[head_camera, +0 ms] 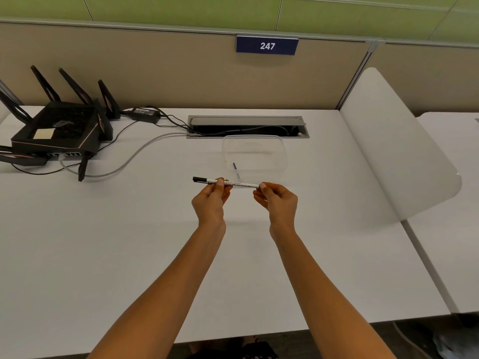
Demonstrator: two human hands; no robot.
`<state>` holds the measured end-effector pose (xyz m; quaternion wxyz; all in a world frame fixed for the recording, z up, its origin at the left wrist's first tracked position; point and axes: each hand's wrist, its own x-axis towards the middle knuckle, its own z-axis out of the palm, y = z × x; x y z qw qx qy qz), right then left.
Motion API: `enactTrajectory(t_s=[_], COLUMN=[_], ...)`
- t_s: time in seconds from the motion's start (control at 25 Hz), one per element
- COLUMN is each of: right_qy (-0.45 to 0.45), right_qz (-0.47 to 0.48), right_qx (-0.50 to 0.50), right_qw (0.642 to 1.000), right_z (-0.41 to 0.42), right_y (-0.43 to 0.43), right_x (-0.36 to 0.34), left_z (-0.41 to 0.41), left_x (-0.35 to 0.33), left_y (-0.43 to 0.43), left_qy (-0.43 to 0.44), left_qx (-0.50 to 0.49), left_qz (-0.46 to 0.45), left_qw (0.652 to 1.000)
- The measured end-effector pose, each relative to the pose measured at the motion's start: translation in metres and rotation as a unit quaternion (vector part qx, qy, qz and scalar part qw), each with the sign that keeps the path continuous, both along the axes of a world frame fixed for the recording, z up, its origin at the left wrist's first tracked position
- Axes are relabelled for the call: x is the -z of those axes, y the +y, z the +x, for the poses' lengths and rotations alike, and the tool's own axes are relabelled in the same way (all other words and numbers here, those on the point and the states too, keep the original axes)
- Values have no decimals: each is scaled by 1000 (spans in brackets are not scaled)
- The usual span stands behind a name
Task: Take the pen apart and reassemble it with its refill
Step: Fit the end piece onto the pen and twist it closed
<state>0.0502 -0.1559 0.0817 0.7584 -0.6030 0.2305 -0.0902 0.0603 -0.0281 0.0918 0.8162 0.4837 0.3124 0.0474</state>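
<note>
A slim white pen point(239, 184) with a black cap at its left end and small print on the barrel is held level above the white desk point(129, 255). My left hand point(211, 199) pinches the barrel just right of the cap. My right hand point(277, 199) pinches the barrel's right end, hiding the tip of that end. Behind the pen stands a clear plastic container point(255, 155) with a thin blue refill point(235, 167) lying inside it near its front left.
A black router point(57, 130) with tall antennas sits at the back left, with cables point(124, 161) running to an open cable slot point(247, 126) behind the container. A white curved divider point(394, 151) rises on the right. The desk's front edge is near my elbows.
</note>
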Motion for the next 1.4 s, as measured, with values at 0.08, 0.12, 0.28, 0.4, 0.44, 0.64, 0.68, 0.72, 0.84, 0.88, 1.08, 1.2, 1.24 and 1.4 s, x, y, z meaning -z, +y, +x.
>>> enactTrajectory(t_s=[0.08,0.12,0.28,0.4,0.44,0.64,0.68,0.72,0.84,0.88,1.08,1.2,1.24,1.4], right_qy=[0,-1,-13,-15,-12,37,48,59,98,116,194,220,227,237], right_qz=[-31,-58,-245,-322,-337,-389,-391,-382,-320,-301,-265,-289,-301,-344], right_qx=[-18,-34,-135,-194,-208,-278,-281,-281,-264,-255,-221,-216,-219,-233], right_qw=[999,998,960,926,918,878,875,878,904,912,918,906,900,878], right_z=[1,2,5,7,8,14,16,17,19,18,18,19,20,21], right_y=[-8,-11,-17,-18,-18,-16,-16,-16,-17,-17,-13,-7,-5,3], right_x=[2,2,2,2,3,6,7,10,20,25,51,64,67,78], left_z=[0,-1,-1,-1,0,3,3,3,1,0,-7,-10,-11,-14], left_x=[3,4,6,6,6,9,11,13,23,27,49,62,67,89], left_y=[0,0,2,4,3,-1,-1,-1,-1,-1,-1,-2,-3,-1], left_qy=[1,1,16,11,11,29,33,36,51,62,84,63,48,-5], left_qx=[21,32,93,165,188,215,216,218,220,218,270,328,346,419], left_qz=[10,15,52,93,110,133,137,144,162,172,306,399,428,592], left_qw=[1000,999,994,982,976,967,966,965,961,959,909,854,834,688])
